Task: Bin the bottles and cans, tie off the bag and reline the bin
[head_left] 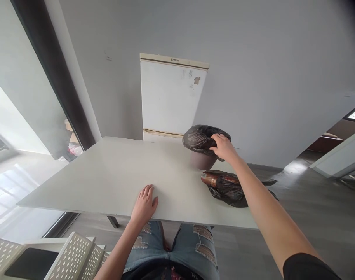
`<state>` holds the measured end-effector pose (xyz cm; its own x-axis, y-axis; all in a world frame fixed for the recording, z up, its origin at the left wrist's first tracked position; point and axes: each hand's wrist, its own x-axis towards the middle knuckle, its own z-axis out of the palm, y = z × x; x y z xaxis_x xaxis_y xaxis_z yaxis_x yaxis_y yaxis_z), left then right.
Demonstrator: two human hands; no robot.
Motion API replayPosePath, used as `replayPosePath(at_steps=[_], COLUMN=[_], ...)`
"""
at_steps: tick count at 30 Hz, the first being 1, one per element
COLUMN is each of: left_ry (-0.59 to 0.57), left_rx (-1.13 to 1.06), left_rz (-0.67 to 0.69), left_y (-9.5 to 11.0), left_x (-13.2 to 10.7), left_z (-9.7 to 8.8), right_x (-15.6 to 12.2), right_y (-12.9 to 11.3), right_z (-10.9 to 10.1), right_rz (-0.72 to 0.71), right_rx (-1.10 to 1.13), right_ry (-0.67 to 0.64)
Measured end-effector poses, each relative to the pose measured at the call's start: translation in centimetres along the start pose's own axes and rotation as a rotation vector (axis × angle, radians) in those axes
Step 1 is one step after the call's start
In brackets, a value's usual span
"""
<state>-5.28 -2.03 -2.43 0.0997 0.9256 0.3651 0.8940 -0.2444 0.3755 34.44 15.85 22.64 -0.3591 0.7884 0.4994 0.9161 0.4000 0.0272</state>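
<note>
My left hand (pixel 145 203) rests on the white table (pixel 119 175) near its front edge, fingers stretched out, holding nothing. At the table's right side stands a brown trash bin (pixel 202 160) lined with a black plastic bag (pixel 196 138) folded over its rim. My right hand (pixel 222 147) reaches across and grips the bag-covered rim on the near right, thumb pointing left. Below my right forearm lies another black plastic bag (pixel 228 188) with a reddish-brown, shiny item (pixel 209 179) showing at its left end; the forearm hides part of this bag.
Behind the table a white refrigerator (pixel 171 93) stands against the grey wall (pixel 253 77). A perforated plastic chair or rack (pixel 74 258) is at the lower left. A dark door frame (pixel 52 66) rises on the left; grey flooring (pixel 288 217) shows at right.
</note>
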Motion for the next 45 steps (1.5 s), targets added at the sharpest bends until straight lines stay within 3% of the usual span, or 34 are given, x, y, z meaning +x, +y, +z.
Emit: replayPosePath(at_steps=[8, 17, 20, 23, 24, 26, 28, 31, 35, 38, 41, 45], left_ry=[0.005, 0.022, 0.011, 0.011, 0.011, -0.018, -0.085, -0.172, -0.17, -0.171, -0.256, -0.504], left_rx=[-0.011, -0.023, -0.03, -0.034, -0.034, -0.042, -0.152, -0.435, -0.664, -0.916, -1.121, -1.294], left_rz=[0.004, 0.003, -0.006, -0.005, -0.008, -0.015, -0.048, -0.137, -0.238, -0.232, -0.179, -0.103], left_y=[-0.1, 0.1, 0.0, 0.3, 0.4, 0.4, 0.0, -1.5, -3.7, -4.1, -3.7, -3.9], left_x=[0.0, 0.1, 0.0, -0.1, 0.0, 0.9, 2.9, 7.6, 14.8, 18.4, 19.9, 19.8], left_z=[0.0, -0.3, -0.2, -0.4, -0.6, -1.2, -1.9, -2.6, -2.1, -0.7, 1.2, 3.5], right_x=[-1.8, -3.4, -4.7, -7.1, -8.1, -9.9, -11.2, -11.3, -8.6, -5.9, -4.0, -3.2], right_y=[6.0, 7.5, 4.9, -1.0, -3.5, -8.6, -12.8, -16.5, -17.1, -16.4, -16.0, -16.2], right_z=[1.4, 2.1, 2.0, 2.9, 3.6, 5.8, 8.7, 13.2, 17.3, 19.0, 20.4, 21.8], right_rz=[0.14, 0.171, 0.207, 0.284, 0.25, 0.162, 0.108, 0.108, 0.166, 0.201, 0.227, 0.183], right_rx=[-0.096, -0.142, -0.177, -0.184, -0.137, -0.005, 0.177, 0.264, 0.301, 0.306, 0.302, 0.367], right_ry=[-0.008, -0.036, 0.041, 0.279, 0.297, 0.178, -0.084, -0.238, -0.317, -0.362, -0.374, -0.362])
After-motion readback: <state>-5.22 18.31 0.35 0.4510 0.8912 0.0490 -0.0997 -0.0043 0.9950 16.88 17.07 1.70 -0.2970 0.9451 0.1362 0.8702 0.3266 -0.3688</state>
